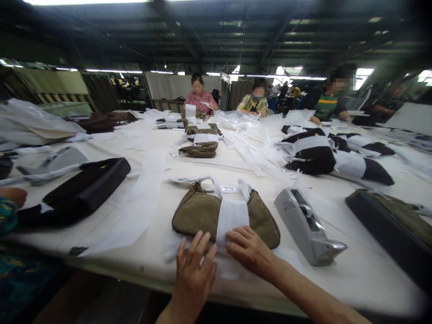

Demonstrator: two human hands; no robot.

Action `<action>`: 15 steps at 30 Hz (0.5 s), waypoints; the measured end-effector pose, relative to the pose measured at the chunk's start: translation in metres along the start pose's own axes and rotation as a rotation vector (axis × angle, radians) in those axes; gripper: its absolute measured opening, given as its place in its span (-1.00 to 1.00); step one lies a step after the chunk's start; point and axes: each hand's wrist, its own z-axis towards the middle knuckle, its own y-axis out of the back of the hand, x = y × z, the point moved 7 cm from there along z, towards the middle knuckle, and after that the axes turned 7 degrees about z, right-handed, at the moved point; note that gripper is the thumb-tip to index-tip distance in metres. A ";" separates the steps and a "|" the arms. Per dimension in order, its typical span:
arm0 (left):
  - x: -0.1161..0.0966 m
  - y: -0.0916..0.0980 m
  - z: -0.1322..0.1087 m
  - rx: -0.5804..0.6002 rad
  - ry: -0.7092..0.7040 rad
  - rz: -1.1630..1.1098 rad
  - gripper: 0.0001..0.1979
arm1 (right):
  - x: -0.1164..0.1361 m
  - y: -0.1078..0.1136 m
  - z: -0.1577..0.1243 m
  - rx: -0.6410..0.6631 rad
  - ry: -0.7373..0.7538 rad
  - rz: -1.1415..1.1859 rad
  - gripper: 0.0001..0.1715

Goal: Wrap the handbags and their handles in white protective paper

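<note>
An olive-brown shoulder bag (197, 211) lies on the table in front of me. A white paper band (232, 216) crosses its middle, and white wrapping covers its strap (211, 180). At the bag's near edge, my left hand (197, 265) is open, with its fingers spread and the tips by the lower seam. My right hand (249, 249) has its fingers bent and close together over the lower end of the band; its thumb is hidden. Right of the bag stands a grey tape dispenser (302, 225).
A black bag (91, 189) lies at left beside a neighbour's arm (11, 202). Another olive bag with a dark base (388, 229) is at right. Banded black bags (310, 150), small brown bags (199, 150) and plastic sheets lie farther back. Several people sit or stand across the table.
</note>
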 end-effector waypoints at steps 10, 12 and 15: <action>0.042 -0.038 0.006 -0.016 0.028 0.051 -0.73 | -0.003 0.005 0.040 0.408 -0.033 0.165 -0.89; 0.042 -0.038 0.005 -0.015 0.012 0.085 -0.71 | -0.016 0.020 0.036 0.394 -0.132 0.362 -0.90; 0.041 -0.041 0.007 0.006 -0.049 0.146 -0.68 | -0.027 0.038 0.031 0.367 -0.248 0.600 -0.90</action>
